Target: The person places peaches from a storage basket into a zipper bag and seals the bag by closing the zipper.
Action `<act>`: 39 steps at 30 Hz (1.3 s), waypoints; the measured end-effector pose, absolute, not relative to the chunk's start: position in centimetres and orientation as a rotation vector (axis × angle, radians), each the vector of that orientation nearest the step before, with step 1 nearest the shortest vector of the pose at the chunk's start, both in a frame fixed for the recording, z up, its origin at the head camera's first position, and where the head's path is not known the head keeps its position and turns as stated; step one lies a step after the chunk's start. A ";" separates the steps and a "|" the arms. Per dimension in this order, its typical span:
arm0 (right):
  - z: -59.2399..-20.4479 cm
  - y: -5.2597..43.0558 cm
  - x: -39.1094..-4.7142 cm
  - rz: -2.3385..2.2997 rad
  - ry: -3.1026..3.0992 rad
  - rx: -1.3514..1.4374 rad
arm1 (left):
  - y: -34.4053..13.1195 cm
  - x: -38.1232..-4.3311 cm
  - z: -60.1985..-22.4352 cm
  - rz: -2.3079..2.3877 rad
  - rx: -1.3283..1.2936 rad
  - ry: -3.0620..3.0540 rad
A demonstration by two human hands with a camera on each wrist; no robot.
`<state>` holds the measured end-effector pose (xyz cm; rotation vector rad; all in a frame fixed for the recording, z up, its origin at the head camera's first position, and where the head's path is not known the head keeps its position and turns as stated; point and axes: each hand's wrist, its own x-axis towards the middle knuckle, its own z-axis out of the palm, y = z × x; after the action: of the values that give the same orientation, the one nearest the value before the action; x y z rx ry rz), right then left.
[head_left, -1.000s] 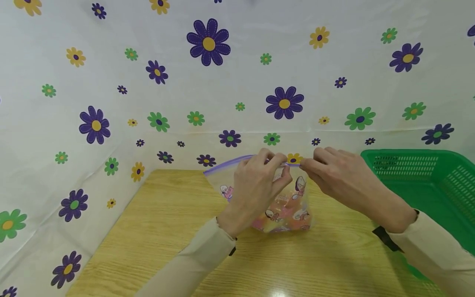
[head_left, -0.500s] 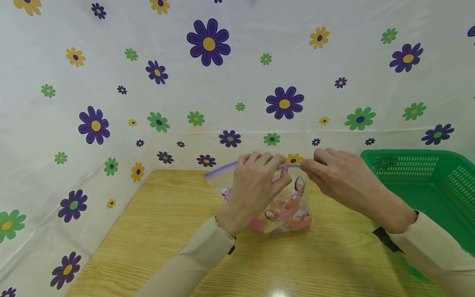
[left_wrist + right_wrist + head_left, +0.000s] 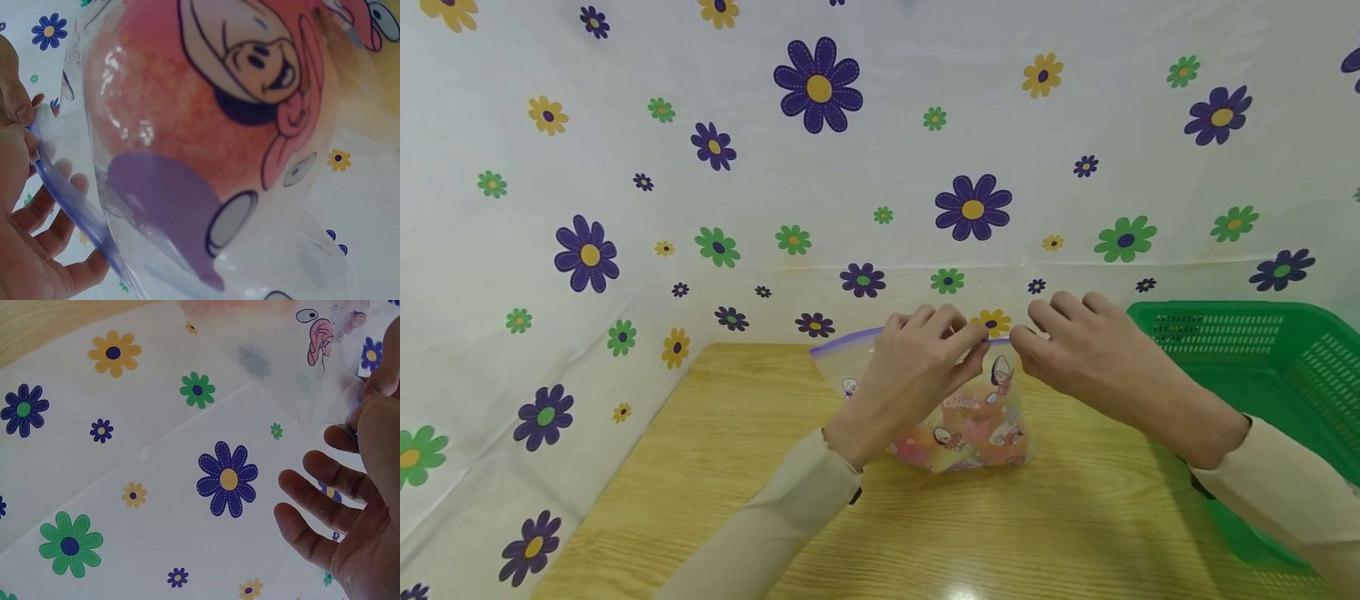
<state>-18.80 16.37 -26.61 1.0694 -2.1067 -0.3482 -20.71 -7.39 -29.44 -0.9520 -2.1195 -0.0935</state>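
A clear zip bag (image 3: 977, 417) with cartoon figures and a purple zip strip (image 3: 69, 209) stands on the table, held up by its top edge. My left hand (image 3: 917, 367) pinches the strip between thumb and index finger, right of its middle. At the bag's top right corner, my right hand (image 3: 1086, 358) pinches the same edge, its other fingers spread away from the plastic in the right wrist view. Through the plastic, the left wrist view shows a large rounded reddish-orange thing (image 3: 156, 106); its kind is unclear. Fingers hide part of the strip.
A green plastic basket (image 3: 1210, 333) with perforated walls stands at the right, partly behind the right forearm. The wooden table (image 3: 722, 467) ends against a white flowered cloth (image 3: 880, 167) at the back and left.
The left part of the purple edge has dropped and straightened. My left hand's fingertips have slid slightly right towards the right hand. The right hand's knuckles have risen a little.
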 end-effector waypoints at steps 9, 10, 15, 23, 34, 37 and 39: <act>-26.8 16.2 -18.6 -0.453 -2.101 1.068 | -7.6 -20.5 -29.5 -0.018 -0.956 -2.065; -26.9 16.2 -18.6 -0.448 -2.099 1.069 | -7.7 -20.5 -29.5 -0.014 -0.957 -2.060; -27.3 16.2 -18.6 -0.423 -2.117 1.073 | -7.9 -20.5 -29.9 0.008 -0.958 -2.046; -27.5 16.3 -18.5 -0.394 -2.097 1.086 | -8.3 -20.4 -30.1 -0.005 -0.966 -2.041; -27.4 16.4 -18.1 -0.437 -2.148 1.076 | -9.0 -20.5 -30.6 -0.030 -0.978 -2.024; -27.4 16.4 -17.9 -0.442 -2.156 1.074 | -9.2 -20.4 -30.6 -0.028 -0.980 -2.031; -27.4 16.4 -17.8 -0.443 -2.159 1.072 | -9.3 -20.4 -30.7 -0.027 -0.979 -2.034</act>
<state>-17.84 16.35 -27.39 1.0721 -2.1593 -0.4431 -20.40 -9.27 -30.66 -0.9789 -2.0343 -0.0268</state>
